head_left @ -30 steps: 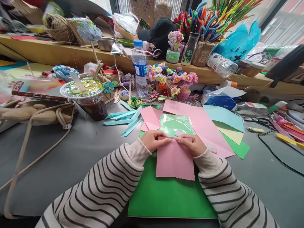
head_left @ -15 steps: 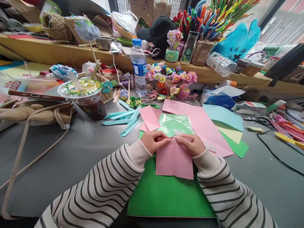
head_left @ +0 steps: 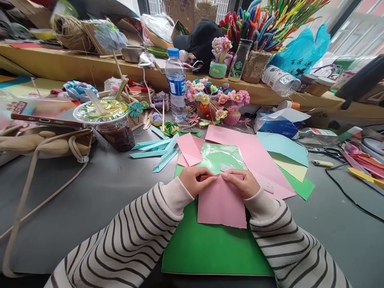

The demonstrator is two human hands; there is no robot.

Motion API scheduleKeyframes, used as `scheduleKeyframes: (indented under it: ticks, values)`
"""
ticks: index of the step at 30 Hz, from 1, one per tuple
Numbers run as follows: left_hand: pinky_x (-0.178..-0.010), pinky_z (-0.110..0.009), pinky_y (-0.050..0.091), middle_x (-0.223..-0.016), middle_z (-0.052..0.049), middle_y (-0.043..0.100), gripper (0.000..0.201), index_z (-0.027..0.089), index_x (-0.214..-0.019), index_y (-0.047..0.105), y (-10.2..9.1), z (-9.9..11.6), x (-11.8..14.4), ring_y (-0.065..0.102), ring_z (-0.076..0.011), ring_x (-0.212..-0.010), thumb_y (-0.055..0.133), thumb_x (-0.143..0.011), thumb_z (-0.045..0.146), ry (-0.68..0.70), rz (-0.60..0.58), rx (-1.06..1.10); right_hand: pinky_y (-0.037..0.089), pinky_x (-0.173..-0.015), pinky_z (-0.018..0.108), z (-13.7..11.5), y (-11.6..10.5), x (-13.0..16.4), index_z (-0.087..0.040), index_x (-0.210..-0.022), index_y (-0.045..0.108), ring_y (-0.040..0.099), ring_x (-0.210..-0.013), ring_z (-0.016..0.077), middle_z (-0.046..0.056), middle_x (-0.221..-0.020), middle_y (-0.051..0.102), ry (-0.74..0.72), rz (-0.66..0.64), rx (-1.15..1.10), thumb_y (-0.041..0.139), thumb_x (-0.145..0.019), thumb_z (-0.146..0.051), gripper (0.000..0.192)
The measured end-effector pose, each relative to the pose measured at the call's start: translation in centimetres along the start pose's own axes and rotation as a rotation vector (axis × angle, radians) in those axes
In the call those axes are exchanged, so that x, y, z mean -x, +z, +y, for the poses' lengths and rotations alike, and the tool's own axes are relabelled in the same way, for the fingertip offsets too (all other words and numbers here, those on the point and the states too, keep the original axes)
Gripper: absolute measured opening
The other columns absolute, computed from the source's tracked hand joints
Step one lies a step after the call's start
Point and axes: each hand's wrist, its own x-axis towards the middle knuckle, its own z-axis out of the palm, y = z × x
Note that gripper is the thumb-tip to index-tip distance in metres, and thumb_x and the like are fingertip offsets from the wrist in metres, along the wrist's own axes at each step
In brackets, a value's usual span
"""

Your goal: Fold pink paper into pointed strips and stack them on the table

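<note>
Paper (head_left: 222,206), pink, just below the frame's centre, right between my two hands! My left hand (head_left: 191,180) had its upper edge pinched left of the middle, my right hand (head_left: 245,183) pinched it just to the right, fingertips nearly meeting, neither hand clearly nearer! From there it spread toward the frame's bottom, roughly square, no plain long axis, over the green sheet (head_left: 216,252).

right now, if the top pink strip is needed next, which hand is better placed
Likely the left hand: the pink strip lies just beyond it, while the right hand is farther away. Both hold the small pink sheet, though.
</note>
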Motion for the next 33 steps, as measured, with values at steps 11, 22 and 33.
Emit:
scheduleKeyframes:
  ticks: [11, 22, 33]
  values:
    - [-0.049, -0.018, 0.040, -0.056, -0.001, 0.062, 0.017, 0.014, -0.064, 0.064, 0.32, 0.01, 0.25, 0.050, -0.0080, -0.048, 0.053, -0.068, 0.025, 0.100, 0.077, -0.080, 0.038, -0.068, 0.027, -0.17, -0.02, 0.17, -0.015, -0.060, 0.062, 0.053, -0.071, 0.0172, 0.004, -0.067, 0.061, -0.017, -0.004, 0.002, 0.054, -0.067, -0.033, 0.022]
    - [-0.047, -0.020, 0.038, -0.055, -0.002, 0.057, 0.023, 0.011, -0.058, 0.058, 0.06, 0.30, -0.49, 0.048, -0.0103, -0.051, 0.053, -0.065, 0.032, -0.183, 0.017, 0.000, 0.040, -0.071, 0.028, -0.13, 0.41, 0.48, -0.014, -0.065, 0.062, 0.056, -0.073, 0.0182, 0.006, -0.072, 0.063, -0.118, 0.032, 0.172, 0.052, -0.068, -0.028, 0.018]
    - [-0.058, -0.020, 0.042, -0.067, -0.001, 0.065, 0.015, 0.015, -0.067, 0.062, 0.34, 0.48, -0.39, 0.057, -0.0116, -0.061, 0.051, -0.067, 0.025, -0.008, 0.076, -0.137, 0.041, -0.071, 0.030, 0.19, 0.71, 0.10, -0.015, -0.062, 0.062, 0.057, -0.072, 0.0191, 0.005, -0.069, 0.064, -0.092, 0.106, 0.235, 0.052, -0.066, -0.032, 0.020]
